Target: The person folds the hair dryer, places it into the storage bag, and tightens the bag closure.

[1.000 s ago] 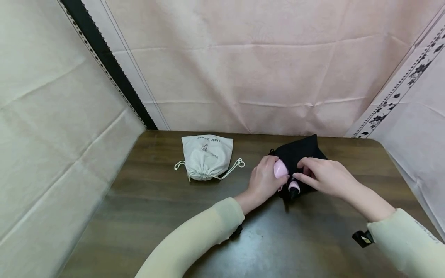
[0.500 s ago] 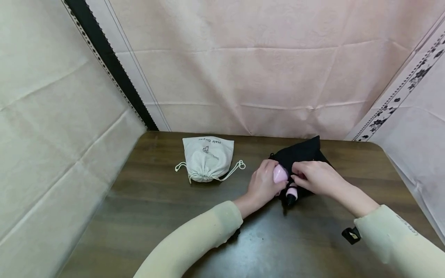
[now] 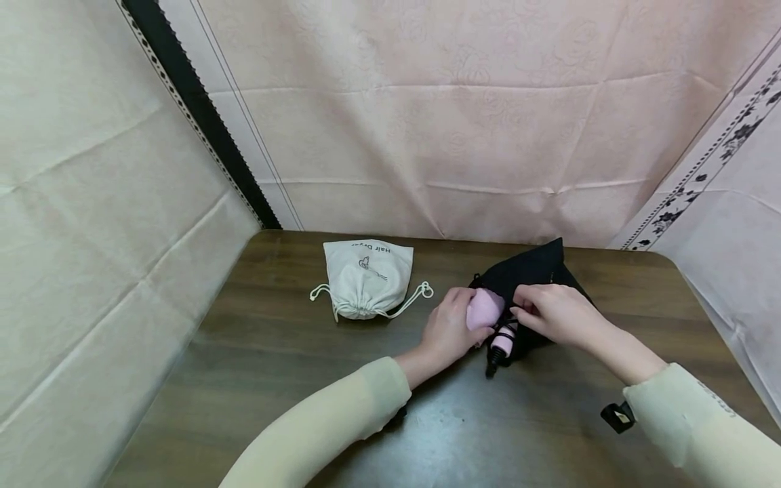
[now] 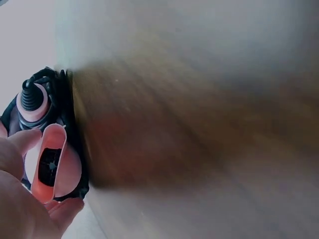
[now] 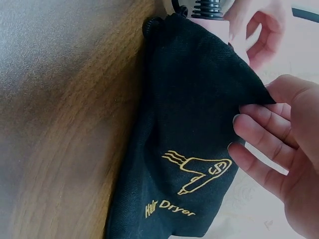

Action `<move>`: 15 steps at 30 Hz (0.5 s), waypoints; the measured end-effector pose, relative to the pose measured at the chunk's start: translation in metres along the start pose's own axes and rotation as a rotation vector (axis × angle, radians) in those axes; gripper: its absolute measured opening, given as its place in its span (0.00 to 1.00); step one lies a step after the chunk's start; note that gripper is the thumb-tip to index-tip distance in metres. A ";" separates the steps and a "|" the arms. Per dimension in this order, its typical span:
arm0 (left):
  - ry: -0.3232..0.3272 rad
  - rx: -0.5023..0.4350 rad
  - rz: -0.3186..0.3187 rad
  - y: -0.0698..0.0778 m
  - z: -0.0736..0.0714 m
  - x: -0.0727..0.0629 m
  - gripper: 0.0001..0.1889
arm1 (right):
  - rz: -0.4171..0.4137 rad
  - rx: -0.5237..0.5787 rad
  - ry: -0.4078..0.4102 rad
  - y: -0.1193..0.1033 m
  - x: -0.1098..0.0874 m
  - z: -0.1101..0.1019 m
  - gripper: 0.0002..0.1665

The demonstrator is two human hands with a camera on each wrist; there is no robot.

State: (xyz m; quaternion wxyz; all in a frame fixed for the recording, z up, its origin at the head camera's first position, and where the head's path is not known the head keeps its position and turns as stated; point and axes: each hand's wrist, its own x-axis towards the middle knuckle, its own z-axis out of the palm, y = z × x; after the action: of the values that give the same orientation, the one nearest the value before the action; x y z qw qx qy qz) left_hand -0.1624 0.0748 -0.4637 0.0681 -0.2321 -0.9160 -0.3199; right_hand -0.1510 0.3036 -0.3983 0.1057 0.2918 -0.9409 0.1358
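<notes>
A pink hair dryer (image 3: 485, 310) pokes out of the mouth of a black drawstring bag (image 3: 523, 266) at the right of the table. Its nozzle (image 4: 59, 160) and the base of its handle with a black cord sleeve (image 4: 32, 98) both show in the left wrist view. My left hand (image 3: 448, 331) grips the dryer by its head, thumb and fingers either side of the nozzle. Thumb and forefinger of my right hand (image 3: 563, 313) pinch the bag's edge, as the right wrist view shows; the other fingers lie along the cloth. The dryer's rest is hidden inside the bag.
A white drawstring pouch (image 3: 369, 281) printed "Hair Dryer" lies to the left on the brown wooden table (image 3: 274, 339), its cords trailing out. Pale cloth (image 3: 476, 135) hangs behind the table, with more cloth at both sides.
More of the hair dryer has come out of the black bag, with my left hand drawing it leftward and toward me. My right hand has shifted left and taken hold of the bag's edge.
</notes>
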 end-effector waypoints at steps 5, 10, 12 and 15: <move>-0.031 -0.034 -0.051 -0.005 -0.007 -0.010 0.36 | 0.001 -0.004 0.003 0.001 -0.001 0.000 0.11; -0.023 -0.104 -0.124 -0.007 -0.009 -0.014 0.32 | -0.008 0.000 0.015 0.001 -0.003 0.001 0.11; -0.014 -0.150 -0.156 -0.007 -0.008 -0.012 0.30 | -0.014 0.002 0.026 0.001 -0.004 0.001 0.11; 0.002 -0.211 -0.195 -0.007 -0.007 -0.009 0.26 | -0.020 0.008 0.037 0.000 -0.004 0.003 0.12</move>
State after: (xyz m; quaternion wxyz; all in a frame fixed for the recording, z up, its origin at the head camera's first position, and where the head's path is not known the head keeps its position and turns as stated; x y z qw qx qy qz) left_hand -0.1578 0.0618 -0.4650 0.0128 -0.1478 -0.8954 -0.4199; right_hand -0.1486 0.3048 -0.4021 0.1231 0.2990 -0.9353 0.1439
